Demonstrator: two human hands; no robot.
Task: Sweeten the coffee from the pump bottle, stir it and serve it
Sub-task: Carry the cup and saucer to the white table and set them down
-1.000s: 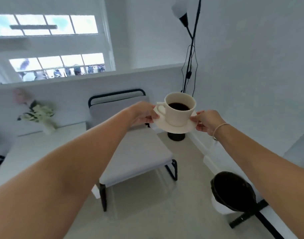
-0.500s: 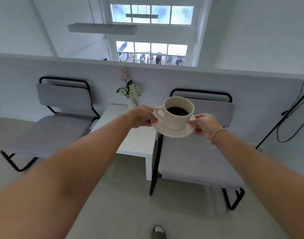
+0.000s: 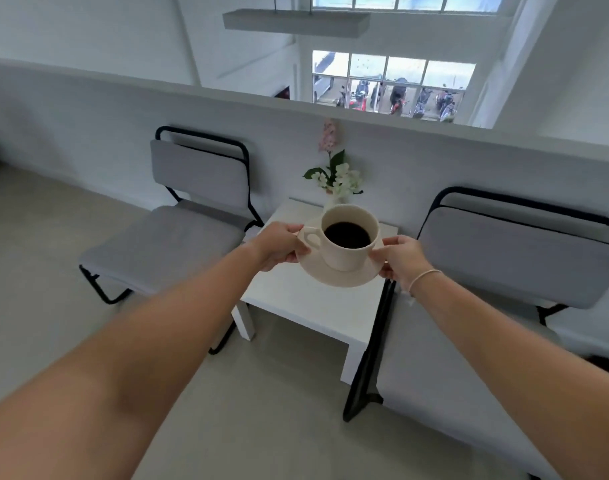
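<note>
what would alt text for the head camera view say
Two bare hands, left hand and right hand, hold a saucer carrying a cup of black coffee above a small white table. Grey chairs flank the table, and a flower vase stands at its far edge.

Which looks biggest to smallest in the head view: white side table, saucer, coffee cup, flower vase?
1. white side table
2. saucer
3. coffee cup
4. flower vase, farther off and partly hidden, so unsure.
</note>
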